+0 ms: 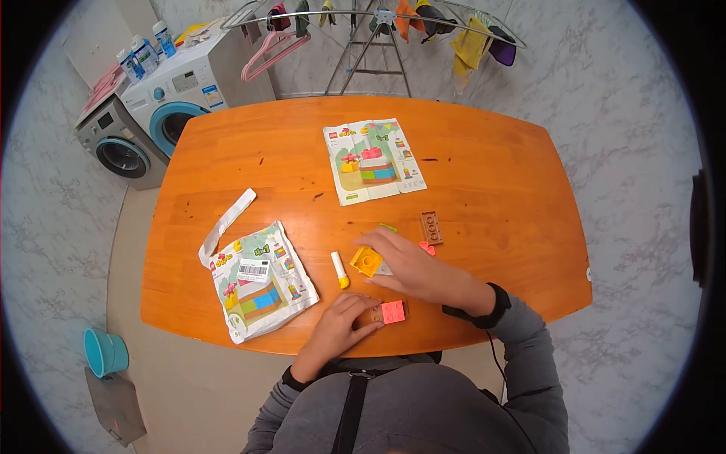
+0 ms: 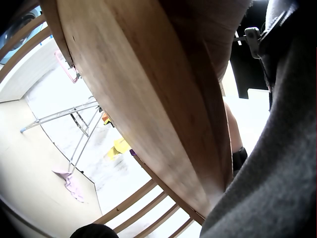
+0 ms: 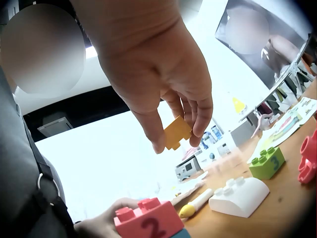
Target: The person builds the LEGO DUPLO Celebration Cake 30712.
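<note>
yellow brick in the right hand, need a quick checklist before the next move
1. Yellow brick pinched in the right hand: ok.
2. Yellow brick's studs facing up: not ok, they point down.
3. Left hand holding the brown brick: ok.
4. Brown brick fully seated against its neighbours: cannot tell, partly covered.
5. Red number 2 brick bare on top: ok.
6. Instruction sheet lying picture side up: ok.

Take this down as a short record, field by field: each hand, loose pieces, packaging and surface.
Right hand: pinches a yellow brick, held in the air
Left hand: holds the end of a low stack
Top of stack: red brick marked 2
Loose pieces: white curved brick, green brick marked 3, brown brick, white-and-yellow stick
Packaging: white packet, white strip
Paper: printed sheet
Surface: wooden table
</note>
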Available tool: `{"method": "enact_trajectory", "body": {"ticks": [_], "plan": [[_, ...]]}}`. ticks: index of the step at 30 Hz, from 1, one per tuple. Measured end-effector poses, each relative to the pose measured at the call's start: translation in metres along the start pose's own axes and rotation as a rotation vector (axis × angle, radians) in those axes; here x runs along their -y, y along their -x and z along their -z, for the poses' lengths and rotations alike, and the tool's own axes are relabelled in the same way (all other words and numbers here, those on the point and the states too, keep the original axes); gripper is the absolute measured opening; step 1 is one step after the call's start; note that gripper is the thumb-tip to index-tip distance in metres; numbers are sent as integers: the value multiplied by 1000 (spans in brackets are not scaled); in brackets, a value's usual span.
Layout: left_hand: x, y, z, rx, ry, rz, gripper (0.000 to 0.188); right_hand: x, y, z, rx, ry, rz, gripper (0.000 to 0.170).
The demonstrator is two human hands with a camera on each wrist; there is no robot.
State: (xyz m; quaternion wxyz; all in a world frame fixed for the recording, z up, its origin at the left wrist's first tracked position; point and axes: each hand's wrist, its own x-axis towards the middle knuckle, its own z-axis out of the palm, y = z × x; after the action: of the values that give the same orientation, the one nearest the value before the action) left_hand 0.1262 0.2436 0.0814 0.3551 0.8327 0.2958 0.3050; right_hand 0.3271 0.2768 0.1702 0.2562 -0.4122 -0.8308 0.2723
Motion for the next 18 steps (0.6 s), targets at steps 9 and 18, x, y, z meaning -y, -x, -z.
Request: {"method": "enact_trajectory", "body": {"ticks": [9, 18], "plan": [[-1, -1, 0, 2, 11, 20, 36, 25, 57, 19, -97, 11, -216, 61], [3, 0, -3, -7, 7, 11, 37, 19, 75, -1, -50, 18, -269, 43]]}}
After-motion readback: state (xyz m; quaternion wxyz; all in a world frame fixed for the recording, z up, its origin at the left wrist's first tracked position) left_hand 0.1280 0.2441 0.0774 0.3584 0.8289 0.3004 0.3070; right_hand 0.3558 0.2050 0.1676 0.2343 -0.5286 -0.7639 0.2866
